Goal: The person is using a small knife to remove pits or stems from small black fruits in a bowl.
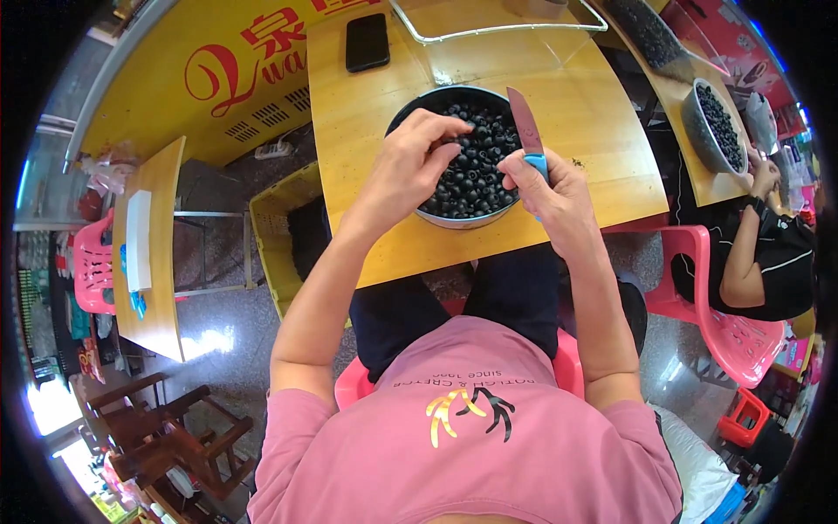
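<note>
A round bowl [467, 223] full of small, round, black fruits [476, 179] stands on the wooden table in front of me. My left hand [408, 162] reaches over its left side from above, fingers bent and the thumb apart from the forefinger, tips at the fruits; I see nothing between them. At the right rim, my right hand [559, 192] is closed round the blue handle of a knife [525, 122], whose broad blade points up and away from me. Whether the right thumb and fingertip also pinch a fruit is unclear.
A black phone [367, 42] lies at the table's far left, near a white-edged clear tray [497, 35]. Below the left edge is a yellow crate [288, 236]. At right, another person [751, 253] sits by a second bowl [717, 127] of dark fruits.
</note>
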Available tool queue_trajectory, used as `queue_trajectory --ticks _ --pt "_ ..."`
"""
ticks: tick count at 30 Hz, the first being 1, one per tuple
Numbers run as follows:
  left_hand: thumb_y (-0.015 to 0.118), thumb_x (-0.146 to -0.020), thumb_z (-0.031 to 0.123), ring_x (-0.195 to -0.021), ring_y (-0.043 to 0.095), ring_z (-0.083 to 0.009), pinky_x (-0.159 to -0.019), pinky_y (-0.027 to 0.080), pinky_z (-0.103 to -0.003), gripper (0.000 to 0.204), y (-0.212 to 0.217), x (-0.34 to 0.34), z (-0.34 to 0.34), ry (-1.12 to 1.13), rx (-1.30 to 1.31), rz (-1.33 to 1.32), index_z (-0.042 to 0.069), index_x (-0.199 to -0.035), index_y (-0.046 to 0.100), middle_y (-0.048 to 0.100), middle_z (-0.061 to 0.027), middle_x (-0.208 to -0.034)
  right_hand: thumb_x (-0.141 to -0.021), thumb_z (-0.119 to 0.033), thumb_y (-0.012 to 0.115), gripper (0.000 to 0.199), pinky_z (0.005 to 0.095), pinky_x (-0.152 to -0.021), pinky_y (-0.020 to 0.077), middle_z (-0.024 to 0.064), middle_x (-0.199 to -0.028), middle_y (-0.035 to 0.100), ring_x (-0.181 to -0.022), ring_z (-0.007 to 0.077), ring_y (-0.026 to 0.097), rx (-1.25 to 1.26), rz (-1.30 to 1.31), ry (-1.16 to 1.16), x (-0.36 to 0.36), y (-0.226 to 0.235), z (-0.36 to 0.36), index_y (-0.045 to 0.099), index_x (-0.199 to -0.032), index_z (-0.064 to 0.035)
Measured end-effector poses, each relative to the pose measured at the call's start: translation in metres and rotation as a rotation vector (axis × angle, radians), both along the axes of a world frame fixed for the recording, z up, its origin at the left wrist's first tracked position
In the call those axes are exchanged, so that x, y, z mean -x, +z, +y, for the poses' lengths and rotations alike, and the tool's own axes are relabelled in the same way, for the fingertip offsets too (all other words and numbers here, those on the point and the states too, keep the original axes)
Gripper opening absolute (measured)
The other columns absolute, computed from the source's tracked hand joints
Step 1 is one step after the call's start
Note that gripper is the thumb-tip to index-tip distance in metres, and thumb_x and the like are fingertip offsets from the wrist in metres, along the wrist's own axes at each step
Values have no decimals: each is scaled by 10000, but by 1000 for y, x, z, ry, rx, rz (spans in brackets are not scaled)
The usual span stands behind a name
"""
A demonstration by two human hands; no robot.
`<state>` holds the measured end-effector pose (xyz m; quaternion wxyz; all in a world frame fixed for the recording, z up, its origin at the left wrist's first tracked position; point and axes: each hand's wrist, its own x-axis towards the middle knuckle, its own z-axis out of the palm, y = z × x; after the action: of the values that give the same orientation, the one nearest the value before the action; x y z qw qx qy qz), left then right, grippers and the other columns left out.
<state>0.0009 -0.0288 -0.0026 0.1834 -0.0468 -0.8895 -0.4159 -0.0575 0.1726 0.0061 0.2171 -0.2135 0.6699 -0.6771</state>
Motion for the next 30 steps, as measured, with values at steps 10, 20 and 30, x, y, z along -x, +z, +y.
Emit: queue_trajectory --ticks 10,20,30 --pt "612 -886 -47 -879 562 -97 -773 485 -238 196 3 -22 43 -65 -939 156 0 -1076 593 550 -61 -1071 -975 -299 557 272 183 -473 333 -35 -639 503 -509 22 415 310 -425 115 -23 9 -28 604 -858 -58" --pt "626 -877 -47 -916 572 -107 -807 487 -238 152 -10 -28 39 -59 -836 295 -17 -1017 577 542 -69 -1075 -903 -265 674 213 177 -502 336 -32 -699 559 -551 23 430 212 -254 24 -18 10 -25 648 -938 -56" --pt "619 -892 -21 -888 598 -114 -800 501 -239 205 -2 -29 49 -32 -860 123 -38 -1095 631 577 -53 -1011 -893 -253 693 216 174 -524 332 -53 -688 568 -600 16 454 117 47 -36 -10 11 -22 668 -912 -40"
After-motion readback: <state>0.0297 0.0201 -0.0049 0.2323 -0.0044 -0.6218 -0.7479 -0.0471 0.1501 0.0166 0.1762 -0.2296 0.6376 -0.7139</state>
